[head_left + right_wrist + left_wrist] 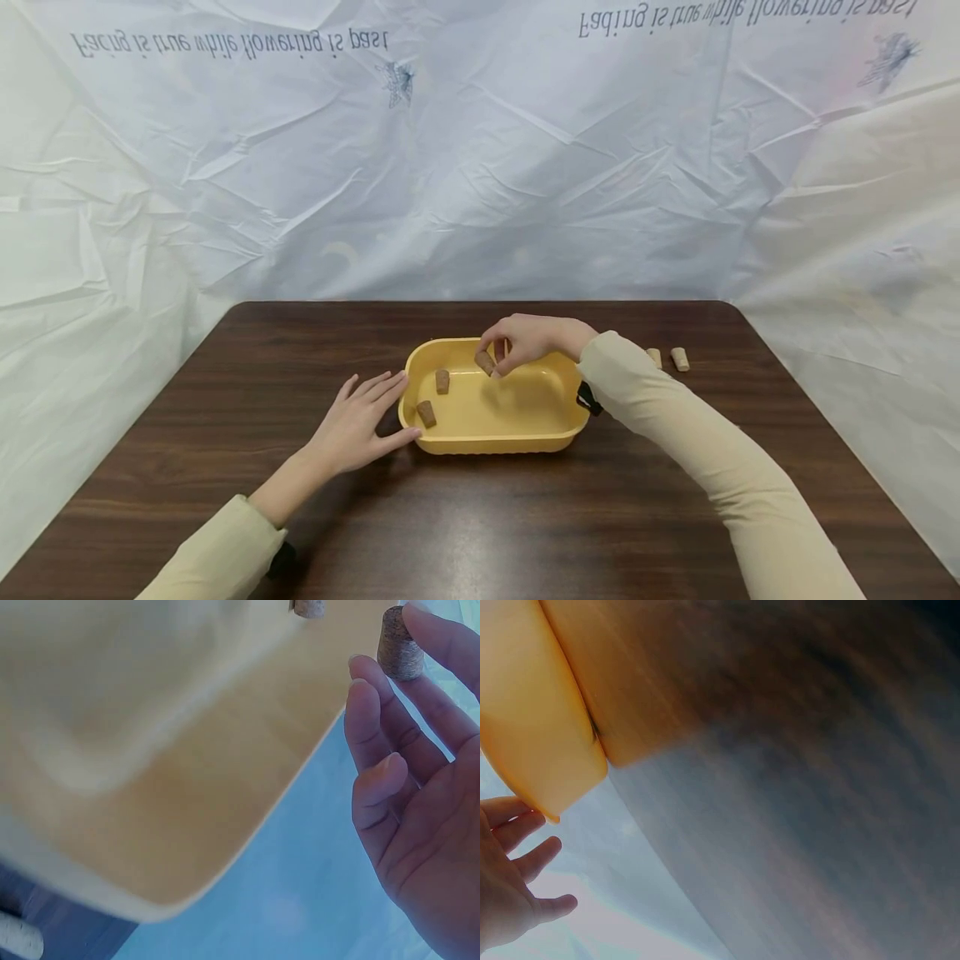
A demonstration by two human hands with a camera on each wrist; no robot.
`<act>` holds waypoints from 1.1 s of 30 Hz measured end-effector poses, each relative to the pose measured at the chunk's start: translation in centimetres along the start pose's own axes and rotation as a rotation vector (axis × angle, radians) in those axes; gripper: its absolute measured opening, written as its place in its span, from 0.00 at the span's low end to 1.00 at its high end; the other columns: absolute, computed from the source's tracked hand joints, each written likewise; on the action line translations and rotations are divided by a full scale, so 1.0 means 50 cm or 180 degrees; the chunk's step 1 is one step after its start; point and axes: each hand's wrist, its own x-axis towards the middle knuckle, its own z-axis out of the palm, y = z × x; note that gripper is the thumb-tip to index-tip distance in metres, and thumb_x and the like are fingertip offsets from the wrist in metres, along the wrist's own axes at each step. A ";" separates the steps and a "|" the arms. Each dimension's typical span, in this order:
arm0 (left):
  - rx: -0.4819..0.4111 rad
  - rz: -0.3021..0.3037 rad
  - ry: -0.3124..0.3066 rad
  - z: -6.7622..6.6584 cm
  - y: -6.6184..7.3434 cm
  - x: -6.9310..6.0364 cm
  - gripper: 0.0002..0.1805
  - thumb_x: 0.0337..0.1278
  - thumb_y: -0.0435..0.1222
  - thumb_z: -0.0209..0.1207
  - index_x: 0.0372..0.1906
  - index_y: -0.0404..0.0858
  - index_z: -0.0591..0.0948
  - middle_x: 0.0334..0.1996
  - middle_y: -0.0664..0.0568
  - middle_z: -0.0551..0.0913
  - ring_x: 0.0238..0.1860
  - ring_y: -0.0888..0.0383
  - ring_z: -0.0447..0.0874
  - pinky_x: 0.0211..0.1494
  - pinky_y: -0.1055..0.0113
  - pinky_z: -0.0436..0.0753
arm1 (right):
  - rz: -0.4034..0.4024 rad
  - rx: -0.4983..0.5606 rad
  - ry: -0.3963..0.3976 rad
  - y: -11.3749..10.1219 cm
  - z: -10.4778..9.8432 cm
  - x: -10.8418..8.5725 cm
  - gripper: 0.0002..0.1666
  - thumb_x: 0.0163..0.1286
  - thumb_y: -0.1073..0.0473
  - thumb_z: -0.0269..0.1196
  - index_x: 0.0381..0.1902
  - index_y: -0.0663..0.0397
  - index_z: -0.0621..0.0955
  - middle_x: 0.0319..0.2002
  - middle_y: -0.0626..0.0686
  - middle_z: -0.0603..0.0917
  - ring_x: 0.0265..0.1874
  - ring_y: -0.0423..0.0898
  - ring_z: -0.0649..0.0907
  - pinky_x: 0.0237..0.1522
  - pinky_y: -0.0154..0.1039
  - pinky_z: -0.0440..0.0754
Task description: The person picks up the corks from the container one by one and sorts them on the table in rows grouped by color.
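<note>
A yellow plastic tub point(491, 444) stands on the table. Over its inside, my right hand point(528, 337) pinches a brown cork stopper point(483, 362) between thumb and fingers; the right wrist view shows this tapered cork point(400, 646) against the index finger, above the tub's floor. Two more brown corks lie in the tub's left part, one farther back point(442, 382) and one near the front left corner point(426, 414). My left hand point(360, 429) is spread at the tub's left end, fingertips and thumb at the rim. In the left wrist view its fingers point(536, 859) look straight and apart.
Two pale corks, one partly behind my right sleeve point(655, 357) and one beside it point(679, 359), lie on the dark wooden table point(465, 517) right of the tub. A white printed sheet point(465, 183) hangs behind the table's far edge.
</note>
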 end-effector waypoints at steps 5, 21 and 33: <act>-0.0017 0.0006 0.0014 -0.001 0.000 0.001 0.41 0.48 0.63 0.50 0.61 0.38 0.67 0.60 0.49 0.66 0.60 0.51 0.61 0.60 0.46 0.50 | 0.0018 0.0007 0.0084 0.008 -0.008 -0.022 0.23 0.59 0.52 0.61 0.52 0.49 0.74 0.34 0.46 0.78 0.34 0.42 0.76 0.35 0.36 0.73; -0.0030 -0.0002 0.0010 -0.001 0.000 -0.002 0.41 0.48 0.62 0.50 0.61 0.37 0.67 0.60 0.49 0.66 0.59 0.51 0.61 0.60 0.45 0.50 | 0.0109 0.0117 0.0372 0.052 -0.001 -0.101 0.25 0.60 0.49 0.60 0.54 0.51 0.73 0.34 0.44 0.77 0.32 0.41 0.76 0.33 0.38 0.74; -0.0023 0.0001 0.0011 -0.001 0.001 -0.001 0.41 0.48 0.63 0.50 0.62 0.38 0.67 0.60 0.50 0.65 0.60 0.51 0.61 0.60 0.46 0.50 | 0.0207 0.0180 0.0572 0.086 0.003 -0.162 0.27 0.60 0.47 0.59 0.54 0.52 0.73 0.31 0.43 0.77 0.29 0.40 0.76 0.31 0.38 0.74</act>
